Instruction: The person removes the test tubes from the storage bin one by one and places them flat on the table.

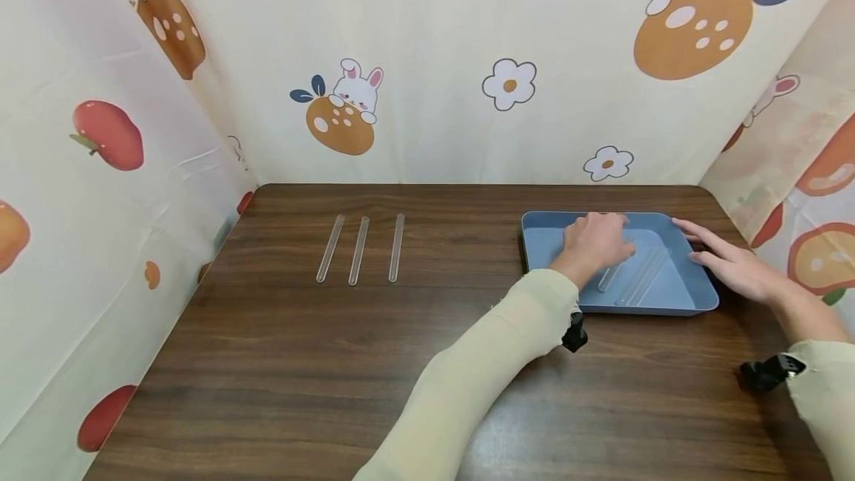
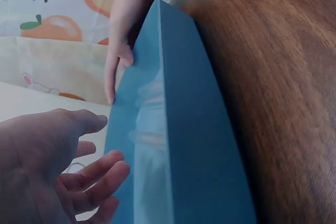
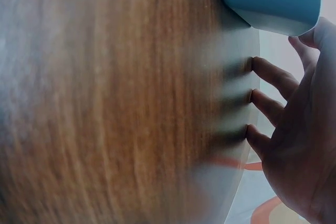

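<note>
Left fingers hang loosely parted; right fingers touch the tray.

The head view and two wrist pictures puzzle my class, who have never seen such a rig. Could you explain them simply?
There's no machine: you see a person's left hand and right hand. One picture looks forward and down from the head; the others come from each wrist. On the brown table lie three clear tubes; to their right sits a blue tray containing more tubes. The left hand is over the tray, apparently holding nothing; the right touches its right-hand edge.
</note>
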A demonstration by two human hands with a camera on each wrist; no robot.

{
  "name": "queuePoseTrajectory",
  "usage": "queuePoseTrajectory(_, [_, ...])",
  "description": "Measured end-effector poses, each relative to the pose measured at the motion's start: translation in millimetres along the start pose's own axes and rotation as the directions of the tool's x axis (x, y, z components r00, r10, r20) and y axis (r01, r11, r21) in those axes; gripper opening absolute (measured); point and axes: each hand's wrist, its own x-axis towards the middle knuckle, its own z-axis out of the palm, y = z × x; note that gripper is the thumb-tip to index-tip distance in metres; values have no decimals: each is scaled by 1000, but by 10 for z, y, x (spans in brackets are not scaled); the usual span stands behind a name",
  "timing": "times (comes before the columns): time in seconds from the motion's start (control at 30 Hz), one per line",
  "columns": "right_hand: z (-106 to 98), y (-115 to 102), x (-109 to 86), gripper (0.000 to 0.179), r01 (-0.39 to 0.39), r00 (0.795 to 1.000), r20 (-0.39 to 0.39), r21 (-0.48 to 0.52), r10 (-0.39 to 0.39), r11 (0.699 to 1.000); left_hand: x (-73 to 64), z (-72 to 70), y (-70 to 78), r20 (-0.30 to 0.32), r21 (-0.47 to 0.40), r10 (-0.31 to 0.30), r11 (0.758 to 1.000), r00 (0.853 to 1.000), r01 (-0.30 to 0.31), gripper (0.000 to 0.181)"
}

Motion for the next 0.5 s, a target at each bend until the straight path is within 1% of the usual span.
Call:
queuePoseTrajectory(0.13, [4, 11, -6, 70, -3, 1000, 4, 3, 3, 1000, 42, 85, 15, 23, -10, -16, 1000, 1000, 16, 49])
queuePoseTrajectory(0.23, [4, 20, -6, 70, -5, 1000, 4, 6, 5, 1000, 61, 145, 19, 26, -18, -20, 1000, 999, 20, 50])
queuePoseTrajectory(0.43, [1, 21, 5, 70, -3, 1000, -1, 8, 3, 1000, 64, 245, 29, 13, 15, -20, 1000, 1000, 19, 53])
queuePoseTrajectory(0.5, [1, 17, 7, 70, -2, 1000, 1, 8, 2, 1000, 59, 274, 34, 7, 25, -17, 1000, 1000, 17, 47])
